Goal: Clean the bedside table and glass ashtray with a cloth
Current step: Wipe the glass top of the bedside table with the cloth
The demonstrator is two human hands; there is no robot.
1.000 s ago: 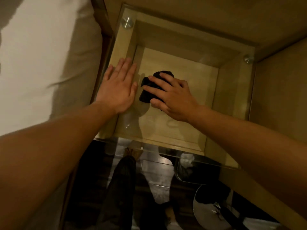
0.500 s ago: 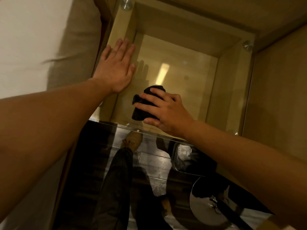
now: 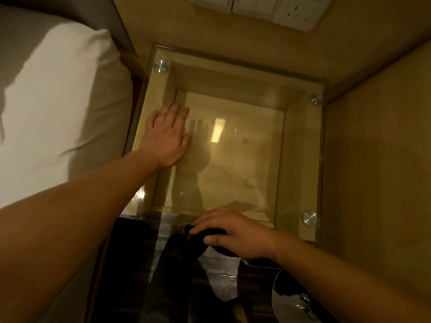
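The bedside table (image 3: 300, 159) has a clear glass top over a light wooden box, fixed by round metal studs at its corners. My left hand (image 3: 168, 136) lies flat on the glass near its left edge, fingers straight. At the table's near edge my right hand (image 3: 233, 234) holds a dark cloth (image 3: 210, 233), fingers curled over it and thumb below. Most of the cloth is hidden under that hand. No ashtray shows in view.
A bed with a white pillow (image 3: 53, 108) lies to the left. A white switch and socket panel (image 3: 261, 8) is on the wall behind. A wooden panel (image 3: 377, 159) bounds the right side. Below are my dark trouser leg (image 3: 172, 283) and a shiny round object (image 3: 298, 301).
My right hand has drawn the cloth across the glass from the middle to the near edge. My left hand has stayed flat on the left side.
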